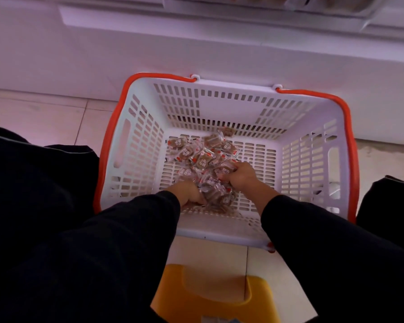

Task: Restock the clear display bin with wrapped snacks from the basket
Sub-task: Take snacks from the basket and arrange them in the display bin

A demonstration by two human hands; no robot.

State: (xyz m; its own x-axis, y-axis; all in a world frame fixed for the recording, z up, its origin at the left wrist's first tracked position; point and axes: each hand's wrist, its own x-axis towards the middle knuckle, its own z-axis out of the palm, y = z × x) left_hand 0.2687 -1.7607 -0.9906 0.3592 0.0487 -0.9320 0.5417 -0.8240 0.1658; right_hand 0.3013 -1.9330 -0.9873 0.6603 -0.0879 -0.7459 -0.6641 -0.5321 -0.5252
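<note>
Nearest to us, at the bottom edge, we see a yellow plastic stool (pixel 210 297) standing on the pale tiled floor (pixel 44 120), with a slot in its top. Our dark trouser legs fill the lower left and right corners, and both arms in black sleeves (pixel 135 220) reach forward from there.

Just beyond the stool sits the white slatted basket (pixel 310 159) with its orange handles (pixel 110 141) folded down along the rim. It rests on the tiles, its far wall close to a white cabinet base.

Both our hands are down inside the basket, among the wrapped snacks (pixel 203 157). The left hand (pixel 187 192) is curled, fingers closed around a bunch of clear-wrapped brown pieces at the near side of the pile. The right hand (pixel 240 173) is also curled, knuckles up, its fingers closed onto several wrappers just right of the pile's middle. The two hands are near each other with snacks between them.

The rest of the snacks lie loose on the basket's floor, spreading from our hands toward the far wall; the right part of the basket floor is bare slats.

Farther on, the white cabinet base (pixel 196 47) rises from the floor, tinged with pinkish light. At the very top edge we make out the underside of a clear display bin (pixel 336 5), blurred, its contents not readable.
</note>
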